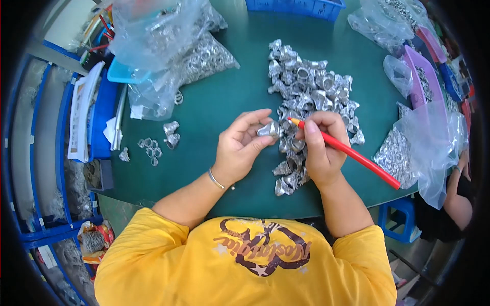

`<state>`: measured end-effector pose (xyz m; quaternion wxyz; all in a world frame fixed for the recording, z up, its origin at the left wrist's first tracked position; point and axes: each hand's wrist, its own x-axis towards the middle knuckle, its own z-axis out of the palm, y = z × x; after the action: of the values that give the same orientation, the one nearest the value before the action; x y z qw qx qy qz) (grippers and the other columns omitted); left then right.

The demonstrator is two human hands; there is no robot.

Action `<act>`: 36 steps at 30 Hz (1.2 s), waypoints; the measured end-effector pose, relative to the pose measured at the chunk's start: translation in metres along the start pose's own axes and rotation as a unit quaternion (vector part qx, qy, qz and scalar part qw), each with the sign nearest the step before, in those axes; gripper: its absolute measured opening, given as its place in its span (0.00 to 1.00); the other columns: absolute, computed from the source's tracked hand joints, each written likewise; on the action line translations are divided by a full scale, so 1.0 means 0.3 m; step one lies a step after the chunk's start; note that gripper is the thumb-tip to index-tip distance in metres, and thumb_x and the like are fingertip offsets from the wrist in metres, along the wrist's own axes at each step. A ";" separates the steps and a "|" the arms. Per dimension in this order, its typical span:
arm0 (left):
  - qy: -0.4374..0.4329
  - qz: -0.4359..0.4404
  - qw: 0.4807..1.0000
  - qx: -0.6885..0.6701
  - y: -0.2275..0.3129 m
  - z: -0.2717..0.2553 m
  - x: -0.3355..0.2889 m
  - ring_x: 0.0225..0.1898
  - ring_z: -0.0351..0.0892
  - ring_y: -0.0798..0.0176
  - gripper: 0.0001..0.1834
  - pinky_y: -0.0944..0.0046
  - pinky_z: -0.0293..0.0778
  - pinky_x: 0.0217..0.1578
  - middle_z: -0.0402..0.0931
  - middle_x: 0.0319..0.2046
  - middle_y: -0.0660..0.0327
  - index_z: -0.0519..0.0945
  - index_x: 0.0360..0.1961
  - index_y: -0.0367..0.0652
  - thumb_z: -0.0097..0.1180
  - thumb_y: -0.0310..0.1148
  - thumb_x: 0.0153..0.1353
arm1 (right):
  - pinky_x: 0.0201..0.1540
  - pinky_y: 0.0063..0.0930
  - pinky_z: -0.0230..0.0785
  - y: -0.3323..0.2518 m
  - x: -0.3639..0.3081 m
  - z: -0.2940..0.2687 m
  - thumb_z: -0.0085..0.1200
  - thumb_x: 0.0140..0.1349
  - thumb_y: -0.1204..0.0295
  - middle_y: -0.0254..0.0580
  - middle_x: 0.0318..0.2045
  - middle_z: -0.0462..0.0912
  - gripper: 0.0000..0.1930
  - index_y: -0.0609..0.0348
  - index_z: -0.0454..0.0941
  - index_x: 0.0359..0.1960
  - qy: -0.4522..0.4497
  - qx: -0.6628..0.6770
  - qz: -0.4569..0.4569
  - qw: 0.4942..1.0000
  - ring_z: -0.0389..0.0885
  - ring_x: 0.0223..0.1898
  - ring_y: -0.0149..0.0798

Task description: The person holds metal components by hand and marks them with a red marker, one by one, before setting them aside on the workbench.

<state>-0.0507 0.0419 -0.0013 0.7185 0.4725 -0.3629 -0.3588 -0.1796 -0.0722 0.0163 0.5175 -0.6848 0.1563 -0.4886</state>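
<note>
My left hand [240,143] pinches a chunky silver metal ring [268,129] between thumb and fingers. A thick red pencil [357,155] lies in the grip of my right hand [325,145], its pointed tip up and to the left, close to the ring. I cannot tell whether the tip touches it. Behind and between my hands spreads a long heap of similar silver rings [311,84] on the green table [224,97]. Part of that heap is hidden by my right hand.
Left of my hands lie two loose rings [172,135] and several thin metal hoops [150,149]. Clear bags of metal parts [204,58] sit at the back left. A blue bin [296,7] stands at the far edge; a pink tray [422,76] and a filled bag [395,153] are on the right.
</note>
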 end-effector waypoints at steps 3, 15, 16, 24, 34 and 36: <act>-0.041 0.030 0.998 -0.035 -0.021 -0.022 -0.005 0.51 0.73 0.62 0.20 0.64 0.74 0.52 0.66 0.51 0.57 0.72 0.52 0.31 0.55 0.14 0.58 | 0.32 0.21 0.72 0.000 0.010 0.019 0.51 0.63 0.80 0.44 0.29 0.81 0.05 0.67 0.76 0.39 -0.028 -0.008 0.006 1.000 0.80 0.28 0.30; -0.018 0.081 0.989 0.119 0.002 -0.020 -0.016 0.47 0.74 0.66 0.19 0.69 0.74 0.47 0.70 0.46 0.57 0.75 0.45 0.33 0.63 0.14 0.51 | 0.32 0.25 0.70 0.022 0.010 0.034 0.58 0.55 0.82 0.41 0.29 0.81 0.09 0.61 0.78 0.39 -0.146 -0.090 -0.100 0.980 0.78 0.28 0.36; -0.018 0.081 0.990 0.118 0.004 -0.017 -0.016 0.47 0.74 0.66 0.19 0.69 0.74 0.47 0.70 0.46 0.57 0.75 0.45 0.33 0.63 0.14 0.51 | 0.32 0.24 0.70 0.000 0.002 0.044 0.56 0.57 0.81 0.42 0.29 0.81 0.10 0.63 0.78 0.41 -0.099 -0.039 -0.009 0.994 0.78 0.28 0.36; 0.001 0.000 0.997 0.071 0.017 -0.010 -0.023 0.44 0.76 0.68 0.19 0.69 0.75 0.46 0.71 0.45 0.58 0.75 0.45 0.32 0.64 0.15 0.50 | 0.32 0.29 0.65 0.003 -0.011 0.000 0.51 0.55 0.79 0.43 0.24 0.76 0.03 0.65 0.76 0.31 -0.065 0.050 -0.062 0.995 0.73 0.25 0.36; -0.013 0.040 0.992 0.118 0.008 -0.019 -0.020 0.44 0.76 0.67 0.19 0.69 0.75 0.45 0.71 0.45 0.58 0.75 0.44 0.31 0.64 0.16 0.50 | 0.34 0.32 0.62 -0.002 0.006 0.008 0.54 0.49 0.81 0.41 0.22 0.75 0.04 0.61 0.73 0.26 -0.115 -0.069 -0.142 0.981 0.72 0.24 0.40; -0.014 0.033 0.995 0.098 0.008 -0.019 -0.018 0.44 0.76 0.67 0.19 0.69 0.75 0.45 0.71 0.45 0.57 0.75 0.44 0.32 0.64 0.16 0.50 | 0.34 0.33 0.63 -0.001 0.003 0.006 0.54 0.49 0.81 0.42 0.22 0.75 0.04 0.61 0.73 0.26 -0.110 -0.079 -0.144 0.980 0.72 0.24 0.41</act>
<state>-0.0481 0.0497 -0.0017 0.6751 0.5236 -0.4216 -0.3039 -0.1778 -0.0718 0.0169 0.4006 -0.7884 0.0363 -0.4655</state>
